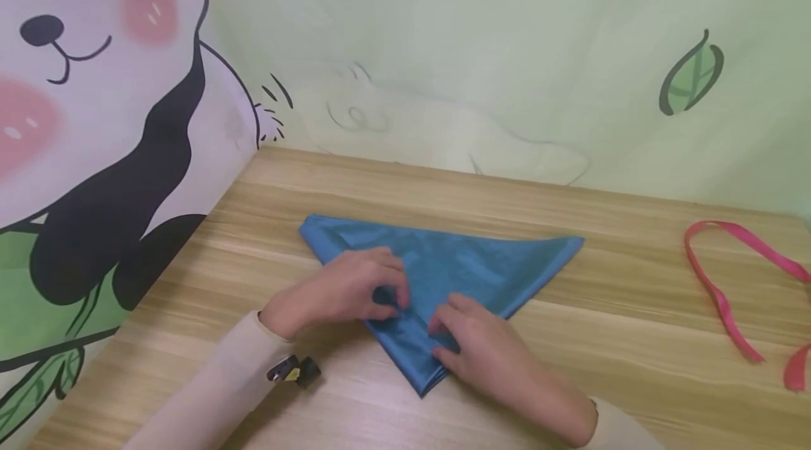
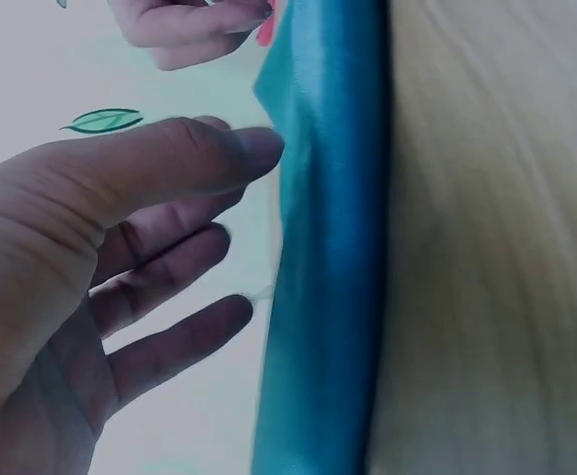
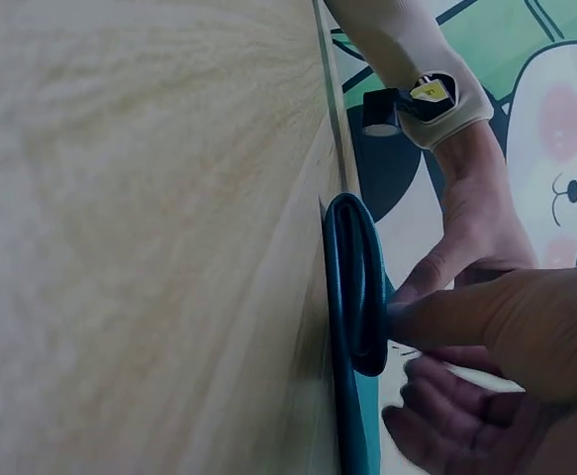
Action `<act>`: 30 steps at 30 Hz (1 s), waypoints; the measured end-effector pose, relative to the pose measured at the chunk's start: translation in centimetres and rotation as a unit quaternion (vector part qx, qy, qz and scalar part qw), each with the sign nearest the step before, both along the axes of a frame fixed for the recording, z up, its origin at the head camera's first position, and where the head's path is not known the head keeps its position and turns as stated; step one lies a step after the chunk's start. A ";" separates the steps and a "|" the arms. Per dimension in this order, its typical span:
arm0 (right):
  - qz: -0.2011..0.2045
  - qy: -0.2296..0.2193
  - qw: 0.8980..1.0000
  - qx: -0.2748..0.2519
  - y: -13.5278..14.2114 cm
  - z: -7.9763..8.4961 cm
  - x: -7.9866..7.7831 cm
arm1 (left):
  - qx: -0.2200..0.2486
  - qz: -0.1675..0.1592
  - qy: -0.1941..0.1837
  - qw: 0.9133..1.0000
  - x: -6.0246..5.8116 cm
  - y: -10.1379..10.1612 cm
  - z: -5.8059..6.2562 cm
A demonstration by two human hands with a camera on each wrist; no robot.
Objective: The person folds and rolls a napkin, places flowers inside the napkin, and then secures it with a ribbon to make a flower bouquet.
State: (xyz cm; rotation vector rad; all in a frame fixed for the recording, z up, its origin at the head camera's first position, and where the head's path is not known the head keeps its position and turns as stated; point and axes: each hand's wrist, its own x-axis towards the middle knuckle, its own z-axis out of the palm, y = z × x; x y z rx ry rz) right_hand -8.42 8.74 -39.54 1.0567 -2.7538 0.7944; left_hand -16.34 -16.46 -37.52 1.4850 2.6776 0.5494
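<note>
A shiny blue cloth (image 1: 469,263) lies on the table, folded into a triangle with one corner toward me. My left hand (image 1: 361,284) is over its left side, fingers bent, thumb and fingertips down at the fabric. In the left wrist view the left thumb (image 2: 189,158) reaches the cloth's surface while the other fingers are spread loosely. My right hand (image 1: 484,341) is at the right edge near the front corner, its fingers loosely curved. In the right wrist view the right thumb touches the rolled layers of the cloth (image 3: 352,277).
A pink ribbon (image 1: 760,246) lies loosely curved on the wooden table (image 1: 633,365) at the right. A small black camera (image 1: 294,370) sits on the left sleeve. Behind stands a pale green backdrop (image 1: 475,34), with a panda picture (image 1: 158,161) at the left.
</note>
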 end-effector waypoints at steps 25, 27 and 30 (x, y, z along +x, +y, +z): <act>0.053 0.030 0.993 0.104 -1.5 0.1 2.0 | -0.065 -0.019 -0.076 0.995 0.5 0.2 0.0; 0.048 0.021 0.992 0.111 -1.6 0.1 2.2 | -0.061 -0.019 -0.072 0.995 0.6 0.2 0.1; 0.043 0.007 0.994 0.095 -1.6 0.2 2.2 | -0.050 -0.018 -0.072 0.996 0.6 0.0 0.1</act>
